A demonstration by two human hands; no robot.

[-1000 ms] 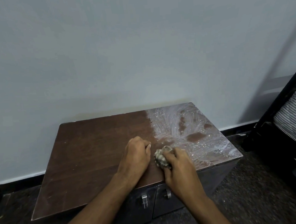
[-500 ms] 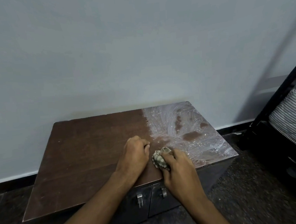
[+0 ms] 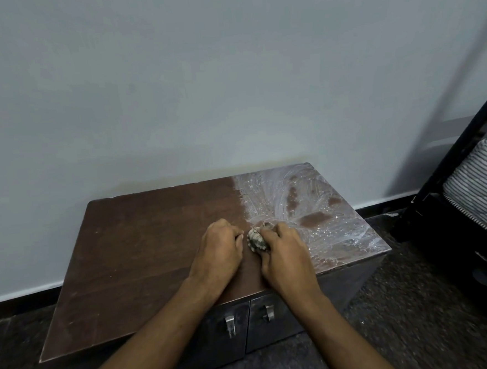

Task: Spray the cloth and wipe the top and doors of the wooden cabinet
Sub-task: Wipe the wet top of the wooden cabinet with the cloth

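A low wooden cabinet point(image 3: 143, 249) stands against the wall, its brown top dull on the left and covered with white wet streaks point(image 3: 310, 205) on the right. My right hand point(image 3: 284, 253) grips a small crumpled grey cloth point(image 3: 256, 239) and presses it on the top near the streaks' left edge. My left hand point(image 3: 218, 249) rests beside it as a fist with curled fingers, knuckles down on the wood, holding nothing visible. Two dark doors with metal handles point(image 3: 230, 325) face me below the front edge. No spray bottle is in view.
A grey wall rises right behind the cabinet. A black frame point(image 3: 445, 199) holding a striped cushion point(image 3: 484, 184) stands to the right. The floor point(image 3: 418, 316) is dark and speckled around the cabinet.
The hands have barely shifted on the cabinet top; the cloth stays under my right hand at the edge of the wet streaks. The view moved slightly.
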